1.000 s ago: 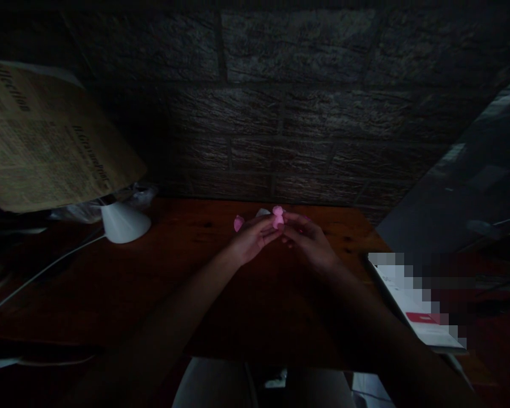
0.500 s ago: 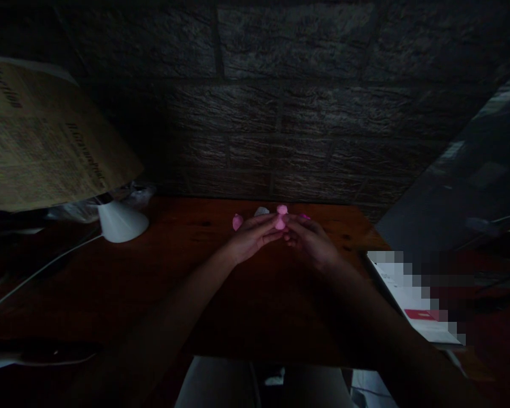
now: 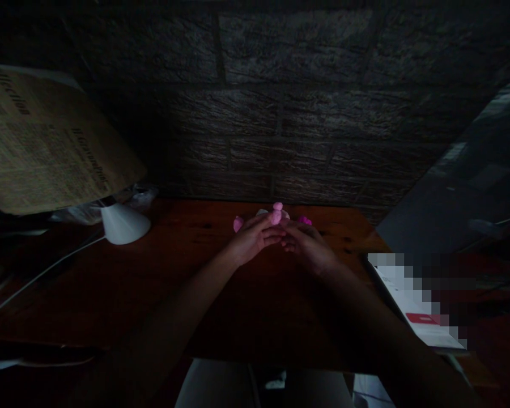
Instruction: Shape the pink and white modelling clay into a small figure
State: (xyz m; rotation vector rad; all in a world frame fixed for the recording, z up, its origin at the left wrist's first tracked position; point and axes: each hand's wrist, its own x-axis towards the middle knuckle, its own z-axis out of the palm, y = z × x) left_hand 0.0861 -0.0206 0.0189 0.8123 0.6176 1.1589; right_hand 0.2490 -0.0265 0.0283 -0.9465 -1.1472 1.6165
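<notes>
A small pink lump of what looks like modelling clay, with a smaller round piece on top, stands upright at the fingertips of my left hand. That hand pinches its lower part between thumb and fingers. My right hand is close against it on the right, fingers curled and tips meeting my left fingertips; whether they grip anything is hidden. Just beyond the left hand sits another pink lump, and a whitish piece shows behind the fingers. A bright magenta lump lies past my right hand.
The wooden table runs up to a dark brick wall. At left stands a lamp with a white cone base, a newsprint shade and a white cord. A white, red-marked flat object lies at right.
The pink clay has shifted slightly left, and the right fingertips have drawn down from its side. More of the magenta lump shows now. The view has tilted a little.
</notes>
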